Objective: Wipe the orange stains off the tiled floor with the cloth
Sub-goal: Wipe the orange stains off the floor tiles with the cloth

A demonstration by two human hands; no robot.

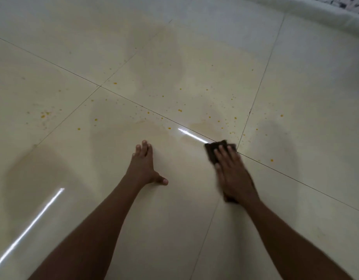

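Observation:
My right hand (234, 172) lies flat on a dark brown cloth (212, 151), pressing it against the cream tiled floor (174, 229) where grout lines cross. The cloth sticks out past my fingertips and behind my wrist. My left hand (143, 166) rests palm down on the floor to the left, fingers spread, holding nothing. Orange stains (180, 110) are scattered as small drops over the tiles beyond both hands, with a cluster (45, 114) at the far left and a single drop (272, 160) right of the cloth. A faint orange smear (201, 126) lies just beyond the cloth.
A white wall base or ledge (326, 15) runs along the top right. Bright light streaks reflect off the glossy tiles at the lower left (33, 223) and near the cloth.

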